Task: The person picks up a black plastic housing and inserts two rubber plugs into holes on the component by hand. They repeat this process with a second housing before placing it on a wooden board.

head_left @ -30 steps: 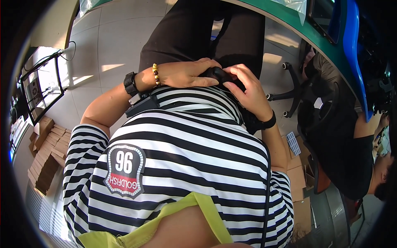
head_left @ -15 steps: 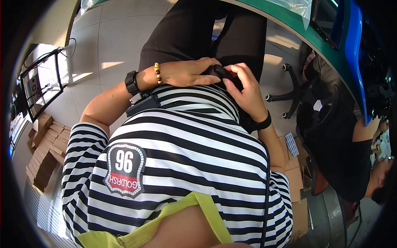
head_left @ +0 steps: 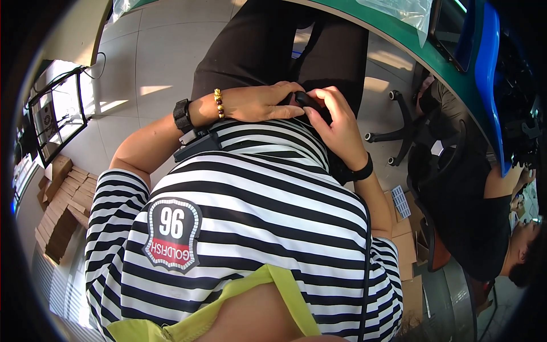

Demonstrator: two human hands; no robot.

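At my waist, over the dark trousers (head_left: pixel 239 62), both hands meet around a small rounded black object (head_left: pixel 305 101) whose kind I cannot make out. My left hand (head_left: pixel 256 104) lies across the belly, thumb and fingers on either side of it. From the right, my right hand (head_left: pixel 338 117) pinches its other end with bent thumb and fingers. My left wrist wears a beaded bracelet (head_left: pixel 219 103) and a black strap (head_left: pixel 182 115); a black band (head_left: pixel 362 167) circles the right one. A dark box-shaped device (head_left: pixel 196 146) rests by the left forearm against the striped shirt (head_left: pixel 268 199).
A green-topped table (head_left: pixel 393 25) curves along the far right, with clear plastic (head_left: pixel 407 14) and a blue panel (head_left: pixel 490 68). A person in black (head_left: pixel 476 228) sits at the right near a wheeled chair base (head_left: pixel 399 125). Cardboard (head_left: pixel 65 211) is stacked at the left.
Both hands stay at the waist on the black object. Only a slight shift of the right thumb and fingers shows.
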